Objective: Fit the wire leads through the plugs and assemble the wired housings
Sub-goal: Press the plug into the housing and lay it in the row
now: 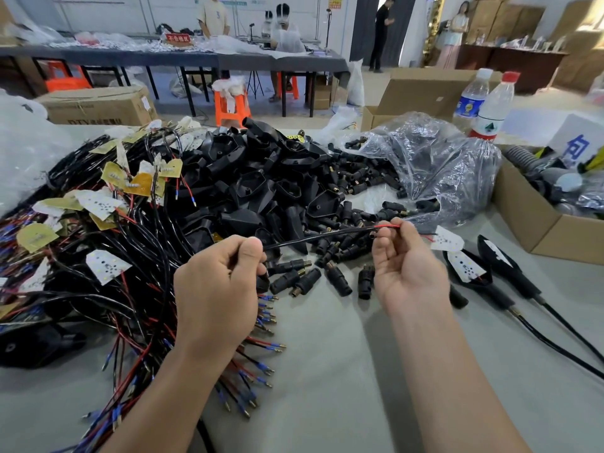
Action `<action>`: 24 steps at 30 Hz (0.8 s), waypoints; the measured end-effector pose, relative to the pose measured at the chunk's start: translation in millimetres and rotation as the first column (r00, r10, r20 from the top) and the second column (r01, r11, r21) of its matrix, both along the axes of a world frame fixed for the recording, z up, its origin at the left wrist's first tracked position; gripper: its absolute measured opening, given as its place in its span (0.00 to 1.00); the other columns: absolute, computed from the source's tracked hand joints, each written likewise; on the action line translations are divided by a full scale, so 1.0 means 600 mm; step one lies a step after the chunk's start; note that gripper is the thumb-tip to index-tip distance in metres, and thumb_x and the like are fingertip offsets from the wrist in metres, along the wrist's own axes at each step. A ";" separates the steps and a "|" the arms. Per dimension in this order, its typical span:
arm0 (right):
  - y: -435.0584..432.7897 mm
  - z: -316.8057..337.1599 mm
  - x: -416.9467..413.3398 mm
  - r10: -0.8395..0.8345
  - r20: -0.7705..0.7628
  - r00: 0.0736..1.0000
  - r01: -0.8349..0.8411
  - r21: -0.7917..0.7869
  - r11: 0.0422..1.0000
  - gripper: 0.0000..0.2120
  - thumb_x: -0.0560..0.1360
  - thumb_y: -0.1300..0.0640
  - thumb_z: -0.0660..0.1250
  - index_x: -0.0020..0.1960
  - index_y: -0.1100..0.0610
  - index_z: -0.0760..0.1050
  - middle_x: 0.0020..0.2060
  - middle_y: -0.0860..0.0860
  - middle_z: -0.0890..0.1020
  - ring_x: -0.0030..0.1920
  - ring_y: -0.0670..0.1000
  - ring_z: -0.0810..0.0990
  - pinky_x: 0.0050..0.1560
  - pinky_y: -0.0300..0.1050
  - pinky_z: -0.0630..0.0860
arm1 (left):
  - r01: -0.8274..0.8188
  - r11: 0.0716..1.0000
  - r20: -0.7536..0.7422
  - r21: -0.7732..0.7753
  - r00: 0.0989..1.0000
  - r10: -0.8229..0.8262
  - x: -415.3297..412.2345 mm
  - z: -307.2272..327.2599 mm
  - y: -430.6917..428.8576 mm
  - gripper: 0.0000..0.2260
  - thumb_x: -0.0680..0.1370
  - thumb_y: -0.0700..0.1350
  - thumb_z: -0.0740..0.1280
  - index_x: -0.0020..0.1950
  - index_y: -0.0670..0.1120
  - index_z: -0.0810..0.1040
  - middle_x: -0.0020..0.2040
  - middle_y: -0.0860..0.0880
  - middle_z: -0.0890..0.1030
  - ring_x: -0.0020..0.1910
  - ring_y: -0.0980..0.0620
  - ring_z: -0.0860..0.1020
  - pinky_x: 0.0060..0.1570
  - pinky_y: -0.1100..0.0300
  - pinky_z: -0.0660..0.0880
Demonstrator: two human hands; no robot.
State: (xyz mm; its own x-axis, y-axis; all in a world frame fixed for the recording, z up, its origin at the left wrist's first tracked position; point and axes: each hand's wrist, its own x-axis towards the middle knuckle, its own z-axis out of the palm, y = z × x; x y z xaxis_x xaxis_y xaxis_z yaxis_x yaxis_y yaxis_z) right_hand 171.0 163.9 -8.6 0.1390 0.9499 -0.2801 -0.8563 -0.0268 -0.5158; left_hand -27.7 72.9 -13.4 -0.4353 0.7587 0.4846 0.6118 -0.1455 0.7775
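Observation:
My left hand (219, 282) grips one end of a black sheathed wire lead (313, 237) in a curled fist. My right hand (405, 266) pinches the lead's red-and-black end between thumb and fingers; a small white LED board (447, 239) hangs just past it. The lead stretches taut between both hands, above loose black plugs (340, 279) with brass threads. Behind them lies a heap of black housings (261, 178). Left of my hands sprawls a tangle of wired LED boards (104, 223).
Two assembled housings with cables (496, 269) lie at the right. A clear plastic bag (434, 165) spills plugs; behind it stand two water bottles (490, 106). A cardboard box (536, 223) sits at the right edge. People stand at a far table.

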 end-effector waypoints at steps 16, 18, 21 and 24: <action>-0.029 0.015 -0.038 0.206 0.314 0.927 -0.256 0.129 0.958 0.05 0.84 0.63 0.61 0.50 0.62 0.73 0.40 0.60 0.86 0.34 0.52 0.86 0.36 0.41 0.83 | -0.346 0.929 -0.500 -0.133 0.833 0.239 -0.011 -0.009 0.006 0.09 0.76 0.47 0.72 0.56 0.52 0.86 0.45 0.57 0.83 0.53 0.47 0.80 0.45 0.56 0.74; -0.031 0.012 -0.042 0.201 0.370 0.907 -0.269 0.142 0.953 0.06 0.85 0.61 0.60 0.51 0.61 0.73 0.43 0.60 0.87 0.35 0.52 0.86 0.37 0.43 0.84 | -0.305 0.906 -0.571 -0.293 0.816 0.090 -0.014 -0.017 0.009 0.17 0.79 0.51 0.67 0.67 0.52 0.81 0.60 0.54 0.84 0.63 0.48 0.77 0.61 0.51 0.70; -0.033 0.010 -0.047 0.175 0.421 0.890 -0.258 0.148 0.955 0.06 0.86 0.60 0.59 0.50 0.58 0.72 0.43 0.61 0.86 0.35 0.53 0.85 0.36 0.44 0.83 | -0.268 0.896 -0.555 -0.355 0.831 0.029 -0.023 -0.020 0.014 0.19 0.80 0.54 0.64 0.70 0.54 0.78 0.66 0.55 0.81 0.65 0.49 0.75 0.65 0.52 0.65; -0.030 0.009 -0.044 0.148 0.433 0.889 -0.238 0.160 0.958 0.05 0.86 0.61 0.59 0.52 0.59 0.71 0.42 0.62 0.86 0.34 0.53 0.85 0.36 0.43 0.83 | -0.259 0.882 -0.597 -0.393 0.802 -0.030 -0.034 -0.024 0.016 0.25 0.81 0.59 0.62 0.77 0.55 0.70 0.74 0.53 0.74 0.70 0.48 0.71 0.68 0.50 0.64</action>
State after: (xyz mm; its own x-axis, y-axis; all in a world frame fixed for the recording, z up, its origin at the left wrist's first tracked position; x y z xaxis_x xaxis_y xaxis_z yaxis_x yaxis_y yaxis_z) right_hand 144.3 145.9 -3.4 0.0075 0.9993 -0.0367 -0.5530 -0.0265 -0.8328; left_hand -48.0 82.7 -27.5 -0.2843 0.9103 0.3010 0.9471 0.2179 0.2357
